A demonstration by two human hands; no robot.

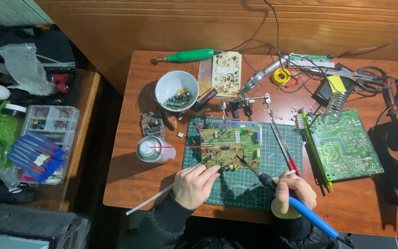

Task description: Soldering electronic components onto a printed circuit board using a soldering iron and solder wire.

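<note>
A green circuit board (pixel 230 146) with many small parts lies on a dark green cutting mat (pixel 241 184). My right hand (pixel 295 186) grips a blue-handled soldering iron (pixel 300 205), whose tip touches the board's near edge. My left hand (pixel 195 184) pinches tweezers (pixel 223 168) at that same edge. A thin white rod (pixel 149 202) runs out from under my left hand toward the table's near left.
A spray can (pixel 152 149) with a red straw stands left of the mat. A white bowl (pixel 176 90) of small parts, a green rotary tool (pixel 190 56), a second green board (pixel 345 144), a coil iron stand (pixel 335 107), scissors (pixel 367 74) and wires crowd the wooden table (pixel 134 177).
</note>
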